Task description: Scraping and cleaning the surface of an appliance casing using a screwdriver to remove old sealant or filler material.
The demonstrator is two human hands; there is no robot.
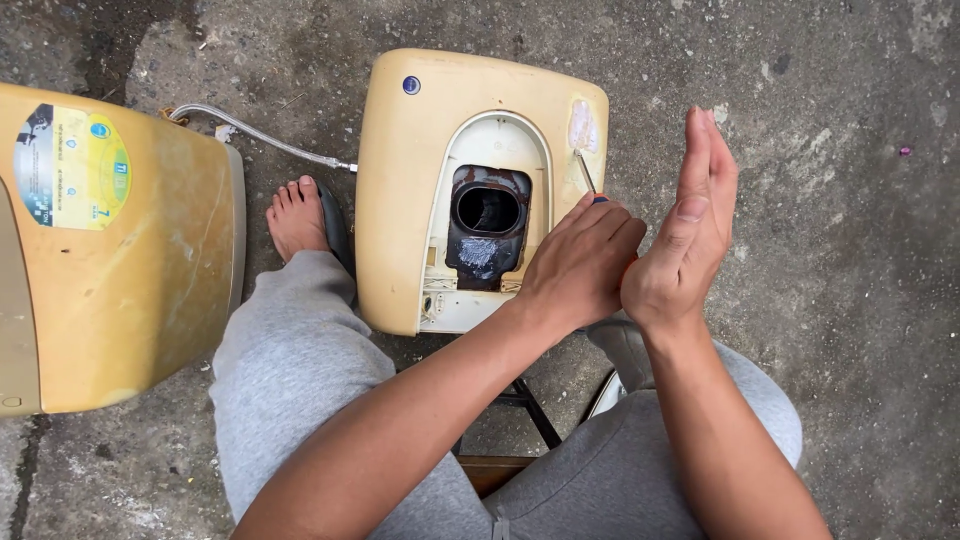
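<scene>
Two hands, left (582, 262) and right (690, 230), work one screwdriver (586, 173).

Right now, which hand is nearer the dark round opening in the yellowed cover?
Left. The left hand grips a screwdriver just right of the opening. The right hand stands open and upright farther right, off the cover.

Flat, even daylight, bright but soft, no clear direction. Shadows weak: faint dark patch under the yellowed casing (480, 190) on the concrete floor (850, 300), deep black inside its round opening. No glare, slight sheen on the tank (120, 250) at left. Focus sharp throughout, no motion blur on the hands. Mild wide-angle stretch at the frame edges
</scene>
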